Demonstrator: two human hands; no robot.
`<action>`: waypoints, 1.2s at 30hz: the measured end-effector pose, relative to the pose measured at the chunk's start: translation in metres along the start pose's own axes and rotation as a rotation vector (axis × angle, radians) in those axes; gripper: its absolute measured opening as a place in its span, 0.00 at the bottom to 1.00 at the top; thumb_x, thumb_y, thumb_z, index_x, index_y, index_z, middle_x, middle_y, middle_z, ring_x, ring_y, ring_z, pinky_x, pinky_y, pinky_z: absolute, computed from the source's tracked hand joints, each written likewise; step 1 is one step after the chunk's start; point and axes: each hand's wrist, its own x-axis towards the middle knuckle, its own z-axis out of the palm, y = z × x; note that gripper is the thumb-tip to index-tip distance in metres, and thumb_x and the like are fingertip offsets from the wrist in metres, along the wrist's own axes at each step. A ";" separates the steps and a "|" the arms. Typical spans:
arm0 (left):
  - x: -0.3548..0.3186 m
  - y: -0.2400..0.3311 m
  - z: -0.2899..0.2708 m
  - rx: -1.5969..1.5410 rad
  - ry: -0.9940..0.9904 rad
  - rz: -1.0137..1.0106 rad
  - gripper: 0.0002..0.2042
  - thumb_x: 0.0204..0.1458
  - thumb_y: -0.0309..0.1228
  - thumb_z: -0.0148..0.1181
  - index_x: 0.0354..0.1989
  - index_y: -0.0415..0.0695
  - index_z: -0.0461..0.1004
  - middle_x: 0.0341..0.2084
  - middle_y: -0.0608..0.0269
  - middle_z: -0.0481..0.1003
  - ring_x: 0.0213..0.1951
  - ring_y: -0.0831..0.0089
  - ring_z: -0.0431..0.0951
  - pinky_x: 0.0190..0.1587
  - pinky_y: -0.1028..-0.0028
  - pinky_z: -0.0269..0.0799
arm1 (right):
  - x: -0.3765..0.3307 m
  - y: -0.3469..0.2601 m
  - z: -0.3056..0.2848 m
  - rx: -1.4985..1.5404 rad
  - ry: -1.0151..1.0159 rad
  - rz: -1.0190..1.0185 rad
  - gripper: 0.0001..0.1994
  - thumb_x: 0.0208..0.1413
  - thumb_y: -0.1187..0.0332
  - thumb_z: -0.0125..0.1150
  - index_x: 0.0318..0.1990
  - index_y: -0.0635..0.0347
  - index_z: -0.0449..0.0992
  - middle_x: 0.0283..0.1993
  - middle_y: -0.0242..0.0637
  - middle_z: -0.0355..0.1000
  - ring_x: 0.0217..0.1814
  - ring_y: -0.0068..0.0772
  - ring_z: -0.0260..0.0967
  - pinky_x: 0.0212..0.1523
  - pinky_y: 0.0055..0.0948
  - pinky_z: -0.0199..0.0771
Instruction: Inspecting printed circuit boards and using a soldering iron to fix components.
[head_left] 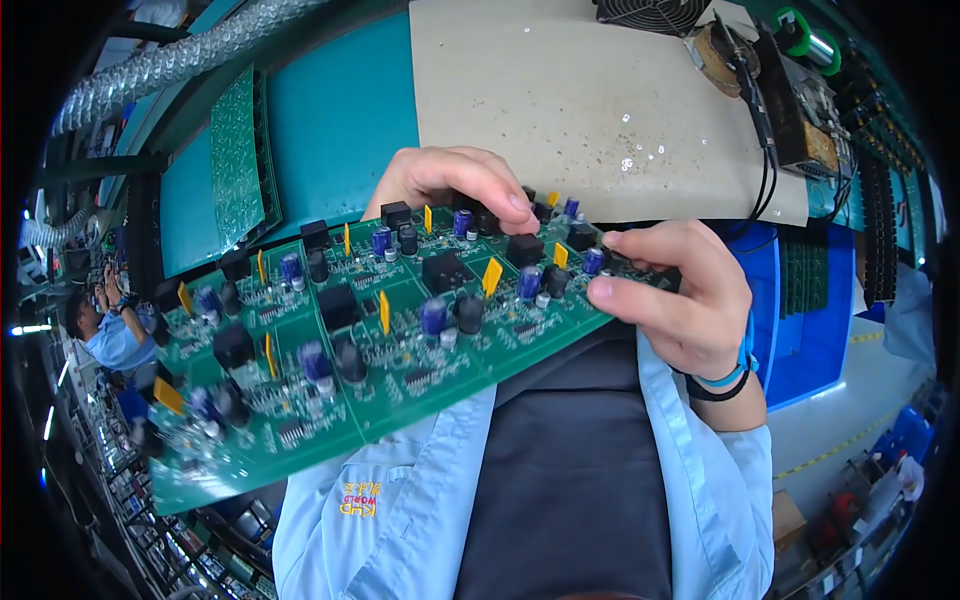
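Observation:
A large green circuit board (390, 395) is held up in front of my body, its left end lower and nearer. Rows of black block parts, purple and black cylindrical capacitors and flat yellow parts stand on its upper face. My left hand (450, 180) is at the far edge, fingers bent over it with the tips down among the black parts; the board hides my left forearm. At the right end, my right hand (690, 290) grips the board, its fingers apart at the corner and partly hidden by parts.
Beyond the board lies a beige sheet (600, 110) with small white specks on a teal bench (345, 120). Another green board (238, 160) stands at left. Soldering equipment with black cables (755, 110) and a solder spool (810, 42) sit far right. A blue bin (810, 330) is right.

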 end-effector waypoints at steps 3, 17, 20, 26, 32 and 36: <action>-0.004 0.004 0.009 0.020 0.143 -0.063 0.18 0.47 0.33 0.71 0.44 0.35 0.78 0.44 0.50 0.78 0.45 0.63 0.78 0.48 0.68 0.75 | 0.000 0.005 0.002 0.036 0.004 0.099 0.16 0.46 0.75 0.64 0.45 0.54 0.83 0.39 0.41 0.75 0.30 0.31 0.72 0.29 0.25 0.71; -0.007 0.038 0.047 -0.083 0.465 -0.354 0.36 0.45 0.36 0.73 0.62 0.34 0.64 0.53 0.53 0.73 0.53 0.63 0.75 0.55 0.64 0.72 | -0.018 0.006 0.011 0.595 0.130 0.639 0.16 0.68 0.72 0.49 0.57 0.75 0.68 0.46 0.37 0.77 0.46 0.20 0.73 0.48 0.18 0.70; -0.008 0.040 0.054 -0.117 0.484 -0.349 0.40 0.45 0.40 0.74 0.64 0.34 0.62 0.55 0.54 0.72 0.55 0.63 0.74 0.55 0.64 0.72 | -0.018 0.006 0.008 0.627 0.115 0.661 0.17 0.68 0.71 0.48 0.58 0.75 0.68 0.48 0.38 0.76 0.48 0.21 0.72 0.50 0.18 0.70; -0.015 0.044 0.063 -0.133 0.559 -0.353 0.50 0.40 0.54 0.75 0.66 0.35 0.58 0.57 0.55 0.70 0.56 0.64 0.73 0.56 0.64 0.72 | -0.017 0.004 0.010 0.663 0.128 0.679 0.18 0.69 0.69 0.47 0.58 0.75 0.68 0.51 0.39 0.75 0.51 0.22 0.71 0.53 0.20 0.69; -0.015 0.046 0.063 -0.120 0.541 -0.370 0.51 0.39 0.55 0.75 0.66 0.35 0.58 0.57 0.55 0.70 0.57 0.65 0.72 0.56 0.64 0.71 | -0.018 0.004 0.012 0.664 0.144 0.656 0.19 0.69 0.67 0.46 0.59 0.76 0.67 0.51 0.40 0.74 0.51 0.24 0.70 0.53 0.21 0.68; -0.017 0.044 0.062 -0.058 0.547 -0.358 0.50 0.39 0.54 0.75 0.66 0.35 0.58 0.57 0.56 0.70 0.56 0.66 0.73 0.56 0.65 0.71 | -0.022 0.003 0.011 0.633 0.141 0.607 0.18 0.69 0.67 0.47 0.58 0.76 0.67 0.51 0.40 0.74 0.51 0.24 0.71 0.53 0.22 0.69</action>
